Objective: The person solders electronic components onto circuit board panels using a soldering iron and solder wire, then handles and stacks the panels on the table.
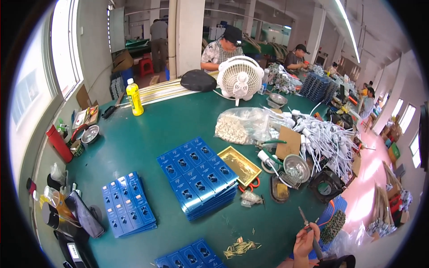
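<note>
Although the view bends at its lower right, I can see my right hand [304, 243] curled around what looks like a soldering iron [317, 251], its tip pointing up and away from me, near the edge of the green table [134, 147]. Just right of my hand sits a bristly dark bundle [333, 227]. To its left lies a loose pile of thin yellowish pieces [241, 248]; farther left, at the lower edge, are blue printed sheets [192, 258]. Beyond them rests a larger blue stack [196, 176].
</note>
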A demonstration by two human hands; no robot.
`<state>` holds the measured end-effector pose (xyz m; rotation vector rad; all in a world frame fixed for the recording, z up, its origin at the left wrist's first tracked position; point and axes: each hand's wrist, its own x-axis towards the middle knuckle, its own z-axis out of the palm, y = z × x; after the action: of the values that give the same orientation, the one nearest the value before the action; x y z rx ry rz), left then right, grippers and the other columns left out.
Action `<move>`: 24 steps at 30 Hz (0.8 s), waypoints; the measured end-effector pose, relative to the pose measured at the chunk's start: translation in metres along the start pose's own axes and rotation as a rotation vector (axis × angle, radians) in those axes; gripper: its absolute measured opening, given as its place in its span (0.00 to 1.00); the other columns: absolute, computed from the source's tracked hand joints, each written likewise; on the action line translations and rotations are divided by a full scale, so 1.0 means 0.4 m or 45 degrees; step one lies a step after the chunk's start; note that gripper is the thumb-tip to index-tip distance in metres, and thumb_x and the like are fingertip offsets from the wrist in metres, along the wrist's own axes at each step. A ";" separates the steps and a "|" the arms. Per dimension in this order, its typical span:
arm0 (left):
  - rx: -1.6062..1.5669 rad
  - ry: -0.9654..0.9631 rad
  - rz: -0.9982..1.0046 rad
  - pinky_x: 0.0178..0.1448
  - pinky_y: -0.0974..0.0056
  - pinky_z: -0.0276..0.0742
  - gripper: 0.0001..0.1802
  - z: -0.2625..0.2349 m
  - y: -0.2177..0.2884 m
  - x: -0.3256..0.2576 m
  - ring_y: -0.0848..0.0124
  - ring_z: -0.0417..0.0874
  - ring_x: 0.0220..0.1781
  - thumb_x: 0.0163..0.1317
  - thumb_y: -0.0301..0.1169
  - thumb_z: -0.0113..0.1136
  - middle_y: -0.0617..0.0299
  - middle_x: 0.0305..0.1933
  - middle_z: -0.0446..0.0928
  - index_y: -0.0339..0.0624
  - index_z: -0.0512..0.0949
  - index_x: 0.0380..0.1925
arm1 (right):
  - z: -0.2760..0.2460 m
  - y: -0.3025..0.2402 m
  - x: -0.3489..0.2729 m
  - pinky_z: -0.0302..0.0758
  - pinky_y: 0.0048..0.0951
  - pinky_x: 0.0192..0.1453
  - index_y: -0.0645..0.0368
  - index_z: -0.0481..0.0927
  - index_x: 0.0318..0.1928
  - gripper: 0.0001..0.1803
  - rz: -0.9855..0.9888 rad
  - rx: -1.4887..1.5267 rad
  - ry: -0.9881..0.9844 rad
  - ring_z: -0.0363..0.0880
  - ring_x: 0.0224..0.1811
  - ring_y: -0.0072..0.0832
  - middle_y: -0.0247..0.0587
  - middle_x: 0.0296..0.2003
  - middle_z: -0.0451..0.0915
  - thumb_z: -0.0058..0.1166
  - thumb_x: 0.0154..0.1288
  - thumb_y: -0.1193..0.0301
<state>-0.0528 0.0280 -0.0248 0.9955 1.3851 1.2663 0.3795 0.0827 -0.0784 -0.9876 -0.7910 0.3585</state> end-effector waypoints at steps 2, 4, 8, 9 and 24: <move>-0.025 0.026 -0.092 0.44 0.71 0.71 0.03 0.012 0.008 0.003 0.77 0.75 0.36 0.61 0.20 0.59 0.63 0.34 0.77 0.34 0.79 0.35 | -0.004 0.003 0.000 0.64 0.16 0.16 0.65 0.70 0.53 0.21 0.013 0.039 0.018 0.73 0.20 0.24 0.43 0.35 0.75 0.47 0.70 0.59; 0.118 0.005 0.004 0.43 0.71 0.70 0.03 0.022 0.020 0.009 0.77 0.74 0.35 0.61 0.20 0.59 0.64 0.33 0.77 0.34 0.80 0.34 | -0.004 0.002 0.001 0.64 0.17 0.16 0.65 0.70 0.53 0.20 0.031 0.090 0.045 0.73 0.20 0.24 0.43 0.35 0.75 0.47 0.70 0.61; 0.066 0.043 -0.059 0.42 0.71 0.70 0.03 0.027 0.022 -0.001 0.77 0.74 0.34 0.61 0.20 0.58 0.64 0.33 0.76 0.34 0.80 0.34 | -0.015 -0.012 0.015 0.64 0.16 0.18 0.63 0.69 0.55 0.19 0.034 0.148 -0.074 0.72 0.21 0.20 0.41 0.38 0.75 0.45 0.72 0.62; 0.050 0.042 -0.048 0.42 0.71 0.70 0.03 0.028 0.017 0.005 0.77 0.74 0.34 0.61 0.20 0.58 0.64 0.33 0.76 0.34 0.80 0.34 | -0.013 -0.014 0.016 0.65 0.16 0.18 0.63 0.69 0.55 0.19 0.025 0.119 -0.074 0.72 0.21 0.20 0.41 0.39 0.75 0.45 0.72 0.62; 0.051 -0.039 -0.017 0.41 0.71 0.71 0.04 -0.006 0.020 0.012 0.75 0.75 0.34 0.61 0.19 0.58 0.61 0.32 0.76 0.34 0.79 0.36 | -0.054 0.022 -0.004 0.64 0.16 0.20 0.63 0.71 0.49 0.19 -0.041 0.110 -0.122 0.68 0.20 0.17 0.38 0.35 0.75 0.41 0.74 0.59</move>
<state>-0.0563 0.0333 -0.0176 1.0270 1.3962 1.2127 0.3949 0.0733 -0.0931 -0.8811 -0.8703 0.4110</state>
